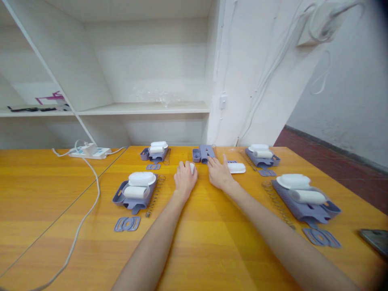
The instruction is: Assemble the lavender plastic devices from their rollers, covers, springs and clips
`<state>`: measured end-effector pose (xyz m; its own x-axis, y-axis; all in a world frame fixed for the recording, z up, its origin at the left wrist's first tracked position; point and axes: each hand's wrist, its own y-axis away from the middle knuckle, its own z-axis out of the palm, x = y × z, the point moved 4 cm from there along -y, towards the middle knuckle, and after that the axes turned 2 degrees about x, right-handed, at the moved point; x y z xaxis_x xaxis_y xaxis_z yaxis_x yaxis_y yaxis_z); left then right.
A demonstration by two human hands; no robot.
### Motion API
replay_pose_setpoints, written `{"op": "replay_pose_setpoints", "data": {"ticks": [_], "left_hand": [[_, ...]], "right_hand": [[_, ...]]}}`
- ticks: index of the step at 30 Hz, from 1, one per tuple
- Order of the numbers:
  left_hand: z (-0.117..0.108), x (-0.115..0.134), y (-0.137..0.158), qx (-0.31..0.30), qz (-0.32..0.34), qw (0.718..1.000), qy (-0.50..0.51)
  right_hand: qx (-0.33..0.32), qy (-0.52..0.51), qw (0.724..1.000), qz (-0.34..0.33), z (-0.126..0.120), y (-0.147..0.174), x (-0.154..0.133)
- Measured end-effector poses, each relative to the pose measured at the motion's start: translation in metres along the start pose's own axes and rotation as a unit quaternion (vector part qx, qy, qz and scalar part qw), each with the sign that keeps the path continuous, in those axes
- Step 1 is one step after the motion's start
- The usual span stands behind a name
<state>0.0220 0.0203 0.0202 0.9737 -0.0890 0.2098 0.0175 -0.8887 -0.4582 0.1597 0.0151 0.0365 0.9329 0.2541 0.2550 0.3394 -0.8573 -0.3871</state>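
My left hand (pixel 185 178) is closed around a small white roll (pixel 192 167); most of the roll is hidden by my fingers. To its right, my right hand (pixel 218 173) has its fingers stretched out, with the fingertips at the front edge of a grey-purple plastic housing (pixel 206 151). Whether they press on it I cannot tell. A smaller purple cup-like part (pixel 196 155) stands at the housing's left side. Beside my right wrist lies a white oblong lid (pixel 237 168), with flat purple pieces (pixel 232 161) partly hidden behind it.
Similar sets of purple housing, white lid and roll lie at far left (pixel 158 150), near left (pixel 140 191), far right (pixel 262 155) and near right (pixel 303 198), with springs (pixel 155 198) and flat frames (pixel 127 224). A power strip (pixel 90 151), its cable (pixel 97 190) and a phone (pixel 376 239) are on the table.
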Motion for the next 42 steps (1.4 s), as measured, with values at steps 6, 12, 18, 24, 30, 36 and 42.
{"op": "replay_pose_setpoints", "data": {"ticks": [6,12,18,24,30,36,42], "left_hand": [[-0.002,-0.005,-0.001,0.015,-0.037,0.999,0.008],[-0.002,-0.011,-0.004,0.029,-0.054,0.997,0.039],[-0.002,-0.011,-0.004,0.026,-0.058,0.996,0.061],[-0.001,-0.012,-0.004,0.037,-0.055,0.996,0.062],[0.000,-0.012,-0.004,0.048,-0.048,0.995,0.067],[0.000,-0.013,-0.005,0.030,-0.060,0.996,0.064],[-0.001,-0.014,-0.006,0.030,-0.062,0.995,0.067]], "right_hand": [[0.012,-0.001,1.000,-0.013,-0.020,0.031,-0.013],[0.046,-0.090,0.993,-0.054,-0.049,0.088,-0.032],[0.113,-0.255,0.946,-0.163,-0.084,0.116,-0.034],[-0.020,-0.320,0.928,-0.189,-0.075,0.105,-0.021],[-0.019,-0.285,0.945,-0.156,-0.056,0.103,-0.010],[0.029,-0.195,0.979,-0.050,-0.034,0.078,0.011],[0.053,-0.169,0.984,0.005,-0.023,0.075,0.018]]}}
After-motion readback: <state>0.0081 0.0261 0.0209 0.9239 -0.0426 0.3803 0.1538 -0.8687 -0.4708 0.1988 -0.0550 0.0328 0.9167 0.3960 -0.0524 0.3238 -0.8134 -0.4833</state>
